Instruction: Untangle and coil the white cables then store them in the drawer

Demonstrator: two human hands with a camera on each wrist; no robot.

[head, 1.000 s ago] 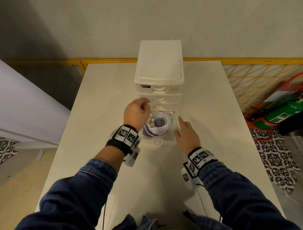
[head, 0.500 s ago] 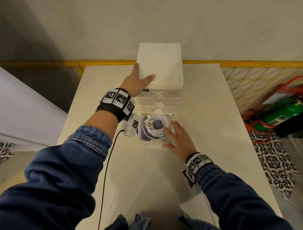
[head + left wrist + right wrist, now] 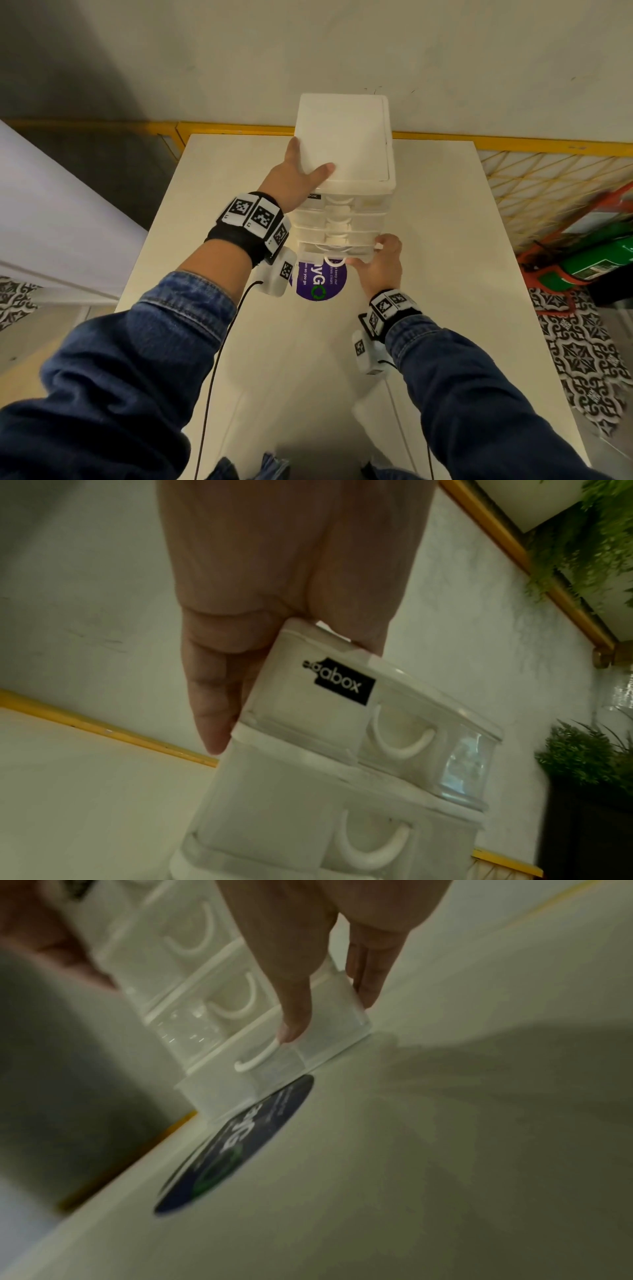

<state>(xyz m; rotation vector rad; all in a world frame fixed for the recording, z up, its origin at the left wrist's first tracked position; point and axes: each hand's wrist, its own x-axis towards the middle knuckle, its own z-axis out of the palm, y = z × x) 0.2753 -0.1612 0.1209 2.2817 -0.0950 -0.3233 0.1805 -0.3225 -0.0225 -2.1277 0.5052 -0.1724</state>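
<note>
My left hand (image 3: 297, 178) grips the top corner of the drawer unit (image 3: 344, 164). My right hand (image 3: 380, 263) holds the bottom drawer (image 3: 337, 251), almost closed; I cannot see the cables inside.

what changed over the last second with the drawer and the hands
The clear plastic bottom drawer, open a second ago with the coiled white cables showing, has been pushed almost shut by the right hand, which now holds its front corner. The left hand left the drawer, rose and now grips the top of the white plastic drawer tower. The tower and the round purple sticker stayed put.
</note>
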